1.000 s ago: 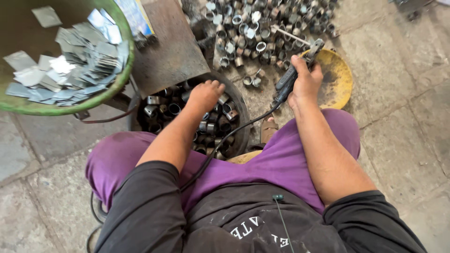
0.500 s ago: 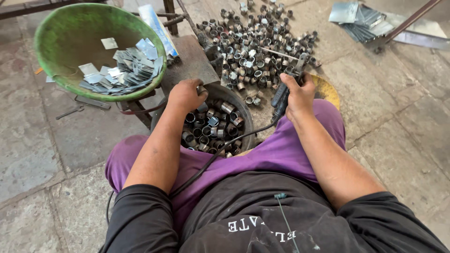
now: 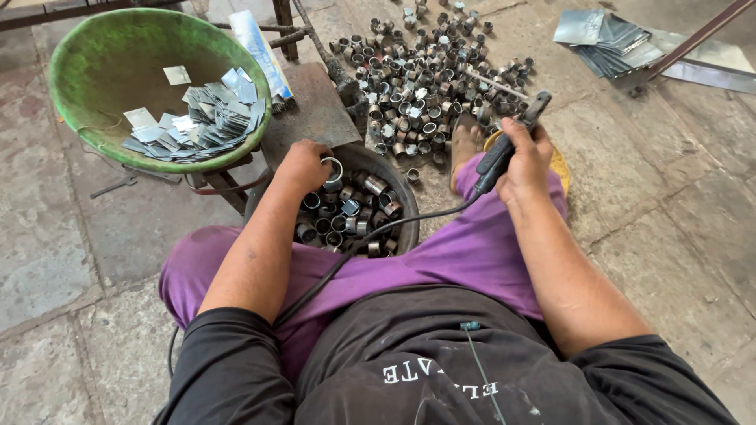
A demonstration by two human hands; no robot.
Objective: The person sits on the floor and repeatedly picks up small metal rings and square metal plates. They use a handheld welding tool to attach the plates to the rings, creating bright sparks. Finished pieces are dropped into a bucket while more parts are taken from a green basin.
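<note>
- A green bowl at far left holds a heap of flat metal squares.
- The left hand is over the far rim of a dark tub of metal rings; its fingers pinch one ring, which stands on edge just right of the fingertips.
- A black cable runs across the purple lap to the tool.
- Loose rings lie scattered on the floor beyond.
- The right hand is closed around a black-handled tool, whose tip points far and right.
</note>
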